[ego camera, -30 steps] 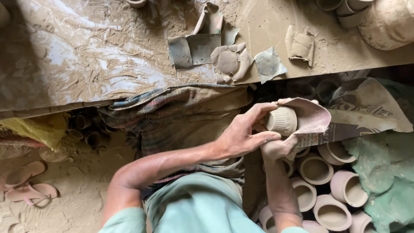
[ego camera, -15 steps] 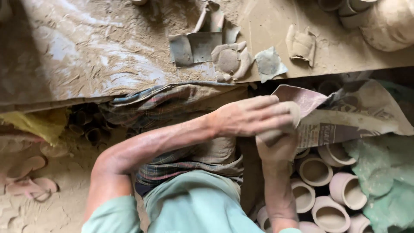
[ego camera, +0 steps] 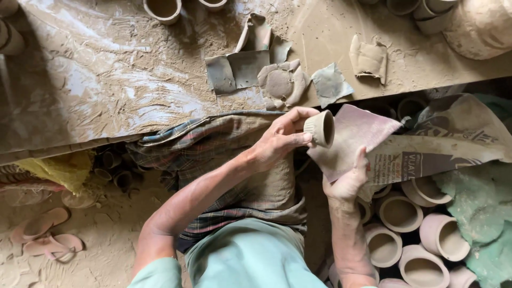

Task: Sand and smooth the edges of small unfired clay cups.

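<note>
My left hand grips a small unfired clay cup by its side, mouth turned to the right, over my lap. Just below and to the right, my right hand holds a pinkish cloth that spreads up behind the cup. The cup's rim sits against the cloth. My checked wrap lies under both forearms.
A mud-smeared work board runs across the top, with clay scraps and cloth pieces and cups at its far edge. Several clay cups stand at lower right beside newspaper and green sheeting. Sandals lie at lower left.
My left hand, which lay over the cup and cloth half a second ago, has drawn back and now holds the cup clear of the cloth, which has opened out.
</note>
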